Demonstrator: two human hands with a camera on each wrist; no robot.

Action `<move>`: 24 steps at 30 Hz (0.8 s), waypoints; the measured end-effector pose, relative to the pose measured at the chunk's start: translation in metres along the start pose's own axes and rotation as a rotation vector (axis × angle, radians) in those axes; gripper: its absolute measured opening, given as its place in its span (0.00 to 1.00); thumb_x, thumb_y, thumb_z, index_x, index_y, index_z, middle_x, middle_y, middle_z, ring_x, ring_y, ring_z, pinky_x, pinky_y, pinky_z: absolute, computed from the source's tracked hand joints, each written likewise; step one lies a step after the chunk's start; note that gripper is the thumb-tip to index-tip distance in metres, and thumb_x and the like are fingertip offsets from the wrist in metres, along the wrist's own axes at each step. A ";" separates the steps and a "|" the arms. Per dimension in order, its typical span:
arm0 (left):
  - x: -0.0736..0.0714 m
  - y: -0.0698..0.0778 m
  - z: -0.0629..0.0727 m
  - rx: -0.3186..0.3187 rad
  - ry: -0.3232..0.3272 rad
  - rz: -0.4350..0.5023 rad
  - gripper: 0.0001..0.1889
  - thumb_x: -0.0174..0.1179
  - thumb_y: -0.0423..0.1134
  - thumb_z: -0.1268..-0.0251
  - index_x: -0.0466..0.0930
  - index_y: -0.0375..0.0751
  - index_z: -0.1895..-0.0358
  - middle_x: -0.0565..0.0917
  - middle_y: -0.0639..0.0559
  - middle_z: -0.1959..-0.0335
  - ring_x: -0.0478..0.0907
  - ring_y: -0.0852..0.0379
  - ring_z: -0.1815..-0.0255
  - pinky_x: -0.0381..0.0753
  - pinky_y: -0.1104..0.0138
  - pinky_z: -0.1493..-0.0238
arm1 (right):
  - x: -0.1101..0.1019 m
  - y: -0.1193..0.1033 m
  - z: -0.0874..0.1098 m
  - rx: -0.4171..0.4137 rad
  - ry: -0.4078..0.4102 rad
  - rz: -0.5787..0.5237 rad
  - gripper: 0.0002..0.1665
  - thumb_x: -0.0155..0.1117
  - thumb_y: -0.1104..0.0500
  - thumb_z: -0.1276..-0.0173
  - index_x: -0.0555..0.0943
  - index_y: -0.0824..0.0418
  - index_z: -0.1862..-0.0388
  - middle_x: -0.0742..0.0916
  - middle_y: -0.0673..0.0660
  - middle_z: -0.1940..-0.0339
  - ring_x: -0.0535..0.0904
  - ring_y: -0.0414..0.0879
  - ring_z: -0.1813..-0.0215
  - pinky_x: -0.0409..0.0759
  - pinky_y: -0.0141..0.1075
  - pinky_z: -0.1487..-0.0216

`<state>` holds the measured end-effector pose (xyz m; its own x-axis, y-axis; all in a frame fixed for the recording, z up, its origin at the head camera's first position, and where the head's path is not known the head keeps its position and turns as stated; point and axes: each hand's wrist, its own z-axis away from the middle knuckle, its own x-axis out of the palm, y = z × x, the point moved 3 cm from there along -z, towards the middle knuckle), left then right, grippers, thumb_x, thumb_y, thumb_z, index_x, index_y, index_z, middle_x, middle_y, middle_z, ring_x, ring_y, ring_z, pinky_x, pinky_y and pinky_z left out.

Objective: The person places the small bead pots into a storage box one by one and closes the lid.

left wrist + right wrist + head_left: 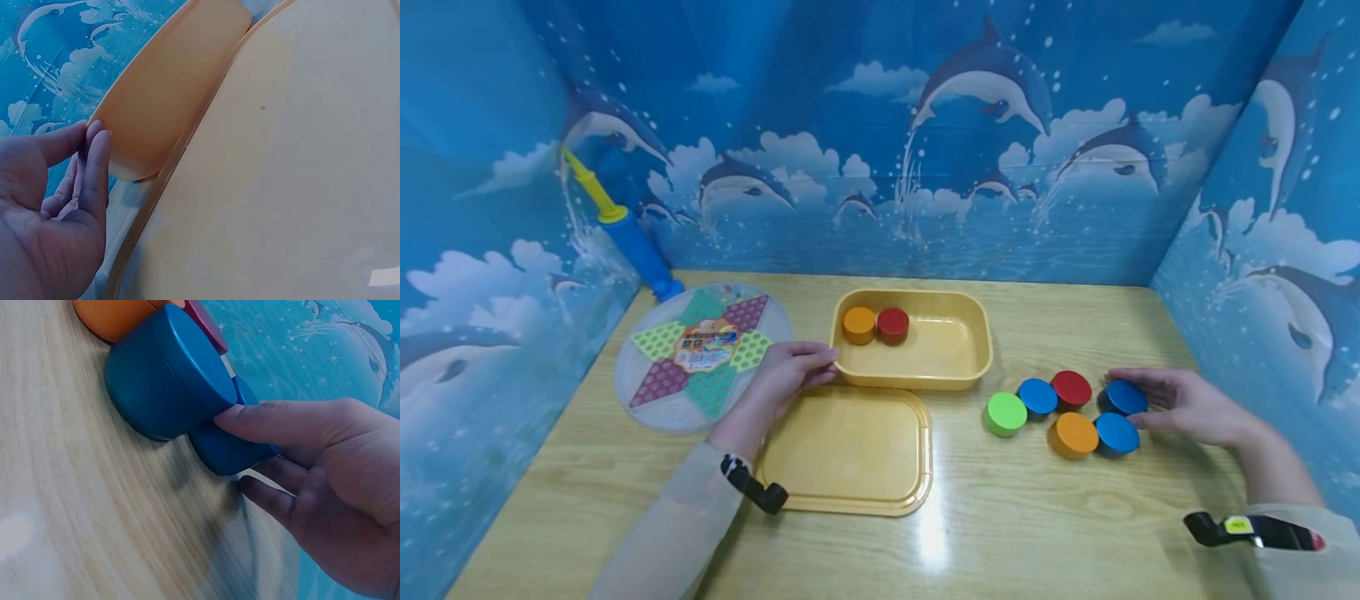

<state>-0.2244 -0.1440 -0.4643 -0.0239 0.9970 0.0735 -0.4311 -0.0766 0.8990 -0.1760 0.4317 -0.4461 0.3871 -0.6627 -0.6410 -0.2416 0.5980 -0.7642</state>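
My left hand (pixel 792 372) pinches the left rim of a yellow plastic box (pixel 917 380); the left wrist view shows thumb and fingertips at its edge. An orange tin (pixel 859 325) and a red tin (pixel 892 326) sit inside, at the box's left. Farther right, my right hand (pixel 1198 408) holds a blue round tin (pixel 1124 397) between thumb and fingers, the thumb by a nearer blue tin (pixel 165 378). Grouped to its left are an orange tin (pixel 1074 435), a red tin (pixel 1071 389), another blue tin (pixel 1038 397) and a green tin (pixel 1004 414).
A flat yellow lid (pixel 850 450) lies in front of the box. At the left is a round clear case with a star-patterned board (pixel 706 346). Behind it, a blue and yellow pump (pixel 632 242) leans against the dolphin-printed backdrop (pixel 880 167), which encloses the wooden table (pixel 985 517).
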 end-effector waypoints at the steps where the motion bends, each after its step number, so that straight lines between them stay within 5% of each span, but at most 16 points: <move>1: 0.000 0.000 0.000 0.000 -0.001 0.001 0.17 0.68 0.32 0.26 0.82 0.28 0.39 0.86 0.37 0.51 0.89 0.54 0.59 0.91 0.64 0.51 | 0.000 0.000 0.000 0.009 0.008 0.013 0.39 0.80 0.64 0.34 0.75 0.69 0.26 0.80 0.71 0.30 0.73 0.21 0.36 0.76 0.17 0.41; 13: 0.001 0.001 0.002 0.004 -0.006 0.011 0.18 0.68 0.32 0.25 0.81 0.27 0.39 0.85 0.34 0.48 0.89 0.54 0.60 0.91 0.64 0.51 | -0.006 -0.007 -0.005 0.099 0.081 0.105 0.39 0.81 0.57 0.34 0.77 0.69 0.28 0.82 0.71 0.33 0.74 0.19 0.43 0.78 0.16 0.47; 24: 0.000 0.000 0.001 0.012 -0.015 0.019 0.17 0.67 0.31 0.25 0.81 0.26 0.39 0.85 0.35 0.49 0.89 0.54 0.60 0.91 0.64 0.51 | -0.012 -0.036 -0.021 0.107 0.060 0.111 0.39 0.80 0.54 0.32 0.76 0.69 0.27 0.83 0.71 0.34 0.79 0.26 0.44 0.83 0.21 0.47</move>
<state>-0.2237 -0.1441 -0.4636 -0.0180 0.9951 0.0968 -0.4198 -0.0954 0.9026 -0.1910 0.4090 -0.4125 0.3089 -0.6134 -0.7269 -0.1828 0.7117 -0.6783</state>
